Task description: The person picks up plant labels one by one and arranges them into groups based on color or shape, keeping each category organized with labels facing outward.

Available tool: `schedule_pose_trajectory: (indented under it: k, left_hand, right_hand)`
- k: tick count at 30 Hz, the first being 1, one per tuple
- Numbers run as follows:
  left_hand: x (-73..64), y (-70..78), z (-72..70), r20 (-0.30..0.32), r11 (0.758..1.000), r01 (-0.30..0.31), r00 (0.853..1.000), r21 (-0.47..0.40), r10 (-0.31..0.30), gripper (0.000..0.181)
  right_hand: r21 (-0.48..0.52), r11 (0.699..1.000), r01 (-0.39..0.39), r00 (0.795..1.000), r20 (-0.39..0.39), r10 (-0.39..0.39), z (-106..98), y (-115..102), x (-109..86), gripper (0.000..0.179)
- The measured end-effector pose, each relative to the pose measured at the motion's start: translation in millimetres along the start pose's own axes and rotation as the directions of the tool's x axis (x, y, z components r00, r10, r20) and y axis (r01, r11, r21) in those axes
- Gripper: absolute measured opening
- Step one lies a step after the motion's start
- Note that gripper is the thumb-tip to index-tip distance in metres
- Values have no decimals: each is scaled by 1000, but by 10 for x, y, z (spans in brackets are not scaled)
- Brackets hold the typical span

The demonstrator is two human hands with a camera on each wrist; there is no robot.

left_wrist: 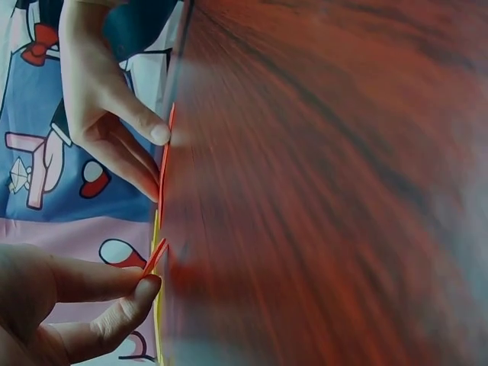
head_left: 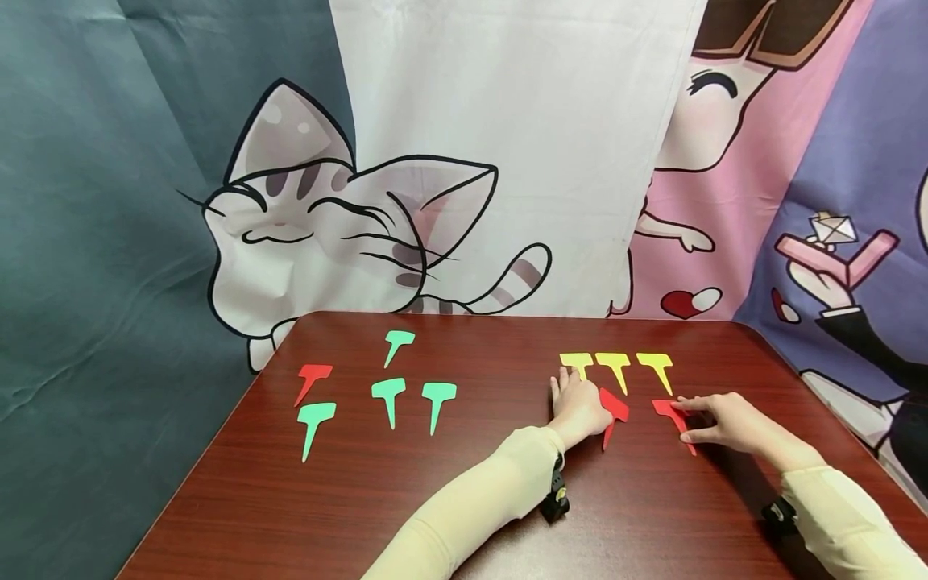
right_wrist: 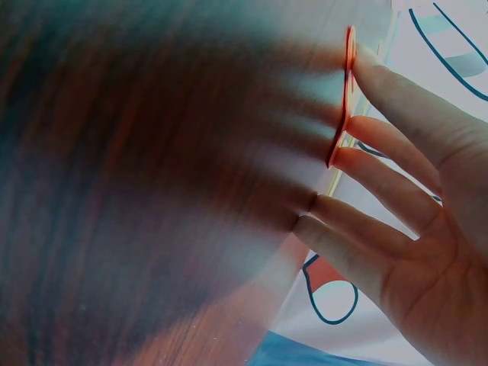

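Observation:
My left hand (head_left: 580,409) pinches a red T-shaped plant label (head_left: 614,407) between thumb and finger. In the left wrist view that label (left_wrist: 155,257) is tilted, one edge raised. To its right, my right hand (head_left: 731,423) rests its fingertips on a second red T-shaped plant label (head_left: 672,412), which lies flat. The right wrist view shows the straight, spread fingers (right_wrist: 389,187) and thumb touching this label (right_wrist: 345,107). Just behind the hands, yellow T-shaped labels form a row: the left one (head_left: 576,358) partly covered by my left hand, a middle one (head_left: 613,364) and a right one (head_left: 656,365).
On the left of the brown table (head_left: 290,515) lie several green T-shaped labels, among them a far one (head_left: 398,341) and a near one (head_left: 315,417). A single red label (head_left: 314,375) lies beside them. A printed cloth (head_left: 522,145) hangs behind the table.

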State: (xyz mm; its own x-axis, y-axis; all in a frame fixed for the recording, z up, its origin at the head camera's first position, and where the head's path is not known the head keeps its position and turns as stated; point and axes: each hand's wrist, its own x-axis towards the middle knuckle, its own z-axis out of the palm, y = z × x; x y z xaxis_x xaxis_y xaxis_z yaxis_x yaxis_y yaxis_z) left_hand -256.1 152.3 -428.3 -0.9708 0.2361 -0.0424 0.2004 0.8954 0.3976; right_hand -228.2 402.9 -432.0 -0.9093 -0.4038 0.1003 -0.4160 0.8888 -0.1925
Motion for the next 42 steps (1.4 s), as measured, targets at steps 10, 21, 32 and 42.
schedule_pose_trajectory:
  k: [10,21,32,42]
  left_hand:
    - [-18,138,46,-12,999,47,999,5,-47,17]
    - [-15,207,124,-22,998,70,997,-4,-70,20]
    - [-20,278,171,-28,995,85,996,-43,-86,24]
    - [-16,315,219,-48,995,87,995,-41,-89,20]
  right_hand:
    - [2,1000,-2,1000,2,2,-3,-1,1,60]
    - [-6,1000,4,1000,-3,-4,-14,-9,1,60]
    - [-3,1000,2,1000,-4,-2,-12,-6,2,60]
    - [8,1000,-2,1000,-2,2,-3,-14,-5,61]
